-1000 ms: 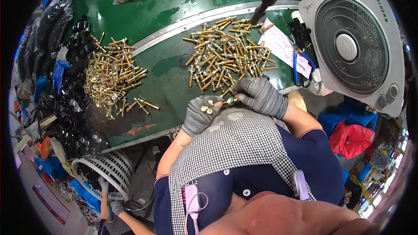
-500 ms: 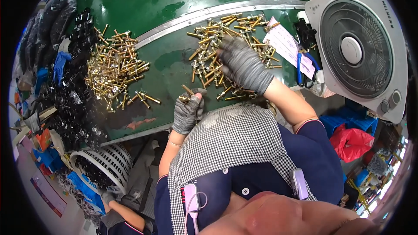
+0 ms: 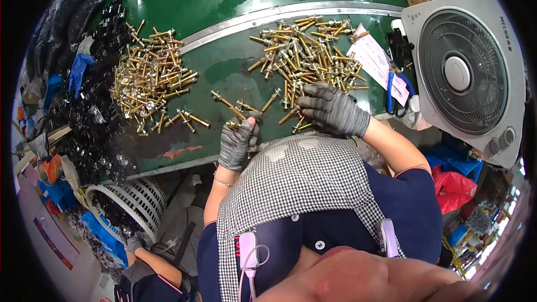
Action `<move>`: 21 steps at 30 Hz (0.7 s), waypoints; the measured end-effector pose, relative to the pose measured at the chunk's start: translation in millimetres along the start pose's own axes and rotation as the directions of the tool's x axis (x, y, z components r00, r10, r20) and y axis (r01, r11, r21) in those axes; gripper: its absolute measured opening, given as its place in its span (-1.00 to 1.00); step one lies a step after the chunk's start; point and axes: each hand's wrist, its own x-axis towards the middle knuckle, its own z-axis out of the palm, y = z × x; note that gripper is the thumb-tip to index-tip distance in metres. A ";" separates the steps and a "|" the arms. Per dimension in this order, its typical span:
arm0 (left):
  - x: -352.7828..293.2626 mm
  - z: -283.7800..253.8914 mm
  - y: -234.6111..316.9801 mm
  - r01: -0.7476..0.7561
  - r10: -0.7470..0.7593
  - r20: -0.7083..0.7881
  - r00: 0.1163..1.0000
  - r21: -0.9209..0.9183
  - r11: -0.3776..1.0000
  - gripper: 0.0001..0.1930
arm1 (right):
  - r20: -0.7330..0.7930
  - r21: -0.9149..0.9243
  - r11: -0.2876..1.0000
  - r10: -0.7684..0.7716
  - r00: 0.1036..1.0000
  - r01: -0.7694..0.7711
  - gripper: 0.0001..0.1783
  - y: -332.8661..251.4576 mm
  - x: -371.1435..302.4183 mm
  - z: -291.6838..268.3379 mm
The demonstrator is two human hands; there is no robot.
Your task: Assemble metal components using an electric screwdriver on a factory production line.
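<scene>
Gold-coloured bolts with washers make a loose pile (image 3: 313, 50) on the green table, at the centre right. My right hand (image 3: 334, 111), in a grey glove, lies over the pile's near edge, fingers stretched out to the left over a few bolts. My left hand (image 3: 238, 144), also gloved, is near the table's front edge, thumb and fingers closed round a bolt (image 3: 234, 124). How many it holds is hidden. Just beyond it lie a few separate bolts (image 3: 226, 102). A second bolt pile (image 3: 154, 75) is further left.
Black parts (image 3: 95, 128) heap along the left side. At the right stand a grey fan (image 3: 414, 28), blue-handled pliers (image 3: 390, 92) and paper slips (image 3: 372, 56). A metal strip (image 3: 240, 22) crosses the table. Below left are a white basket (image 3: 159, 204) and another person's arm (image 3: 159, 265).
My right hand has come back toward me from over the pile to its near edge. Several bolts now lie apart between the pile and my left hand, which stays closed on its bolt.
</scene>
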 end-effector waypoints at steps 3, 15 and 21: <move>1.8 -9.6 2.4 -0.088 0.083 -0.086 0.993 -0.049 0.995 -0.72 | -0.116 -0.047 0.998 0.044 0.992 -0.050 -0.61 3.4 -11.5 -0.2; 43.6 -45.3 15.6 -0.281 0.367 -0.268 0.891 0.310 0.908 -0.75 | -0.408 0.064 0.965 0.258 0.876 -0.254 -0.62 -17.3 -46.7 -9.4; 58.0 -23.2 8.8 -0.428 0.574 0.069 0.816 0.740 0.519 -0.77 | -0.385 -0.014 0.965 0.237 0.892 -0.262 -0.70 -24.0 -56.7 16.4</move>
